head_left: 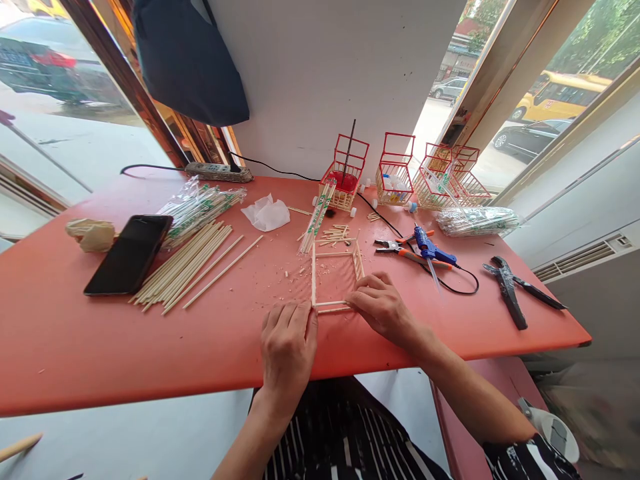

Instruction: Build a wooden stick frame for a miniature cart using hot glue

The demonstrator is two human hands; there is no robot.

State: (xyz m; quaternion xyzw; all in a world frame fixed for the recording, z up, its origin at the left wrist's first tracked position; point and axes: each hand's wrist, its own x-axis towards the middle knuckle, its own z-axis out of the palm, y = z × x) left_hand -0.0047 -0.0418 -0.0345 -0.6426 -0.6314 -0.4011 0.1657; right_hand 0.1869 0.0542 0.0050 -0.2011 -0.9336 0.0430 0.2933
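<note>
A square frame of thin wooden sticks (314, 275) stands on the table in front of me. My left hand (287, 340) is closed at its near left corner, fingertips pressed together there. My right hand (381, 303) pinches the near right corner, where a pale stick (331, 304) runs across between both hands. The fingers hide the two near joints. Beyond the frame lie short cut stick pieces (336, 235), and wood crumbs are scattered inside and left of it.
Left are loose sticks (183, 267), a phone (129, 255), and wrapped chopsticks (205, 208). Right lie pliers (400, 247), a blue glue gun (431, 248) with a cord, and black-handled cutters (510, 293). Small stick carts (395, 187) line the wall near a power strip (219, 172).
</note>
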